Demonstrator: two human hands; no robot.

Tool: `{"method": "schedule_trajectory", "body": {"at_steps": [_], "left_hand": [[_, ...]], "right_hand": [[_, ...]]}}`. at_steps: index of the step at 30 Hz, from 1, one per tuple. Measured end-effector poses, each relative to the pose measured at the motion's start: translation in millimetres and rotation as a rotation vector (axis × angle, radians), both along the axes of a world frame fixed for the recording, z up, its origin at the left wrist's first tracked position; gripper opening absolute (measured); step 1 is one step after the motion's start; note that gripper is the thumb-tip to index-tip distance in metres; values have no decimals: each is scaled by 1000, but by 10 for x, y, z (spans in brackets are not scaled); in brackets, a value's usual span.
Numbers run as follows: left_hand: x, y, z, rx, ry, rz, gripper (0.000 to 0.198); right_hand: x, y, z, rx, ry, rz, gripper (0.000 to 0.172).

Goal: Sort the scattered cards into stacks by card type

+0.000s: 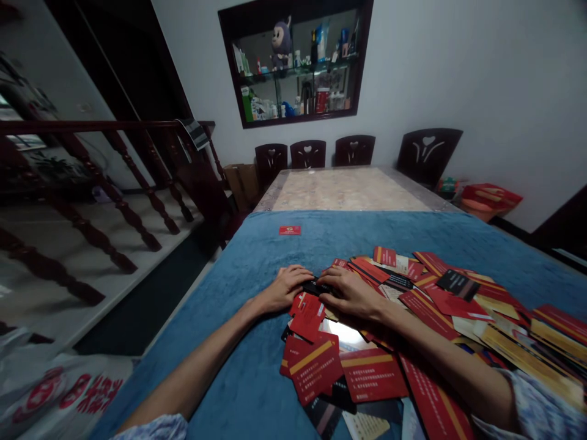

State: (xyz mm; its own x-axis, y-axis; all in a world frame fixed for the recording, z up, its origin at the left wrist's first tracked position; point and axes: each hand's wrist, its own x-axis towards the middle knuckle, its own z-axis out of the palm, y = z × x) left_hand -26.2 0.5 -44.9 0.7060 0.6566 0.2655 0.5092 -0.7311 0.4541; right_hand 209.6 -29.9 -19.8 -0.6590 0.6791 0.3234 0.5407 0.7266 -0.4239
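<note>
Between my two hands is a black card (315,285), partly covered by fingers; whether it is one card or a small stack I cannot tell. My left hand (285,287) grips its left end with curled fingers. From the other side my right hand (351,293) is closed on the right end. Just below them lies a red card (307,315) with a notched corner. A loose heap of red, gold and black cards (428,311) spreads under my right forearm and off to the right. Farther forward, a single red card (290,230) lies apart on the blue cloth (238,293).
Beyond the blue cloth the table has a patterned beige cover (334,189). Dark chairs (308,154) stand along the far side. A wooden railing (132,177) runs at left, above a white plastic bag (68,391). A shelf niche (298,119) is set in the wall.
</note>
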Motion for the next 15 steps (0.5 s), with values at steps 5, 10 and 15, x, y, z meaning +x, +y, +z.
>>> {"method": "schedule_trajectory", "body": {"at_steps": [5, 10, 15], "left_hand": [[-10, -12, 15, 24, -121, 43, 35], [-4, -23, 26, 35, -281, 75, 29], [39, -32, 21, -1, -342, 145, 26]], "right_hand": [[-18, -45, 37, 12, 74, -31, 26], [-30, -8, -55, 85, 159, -109, 28], [-23, 27, -144, 122, 271, -162, 29]]}}
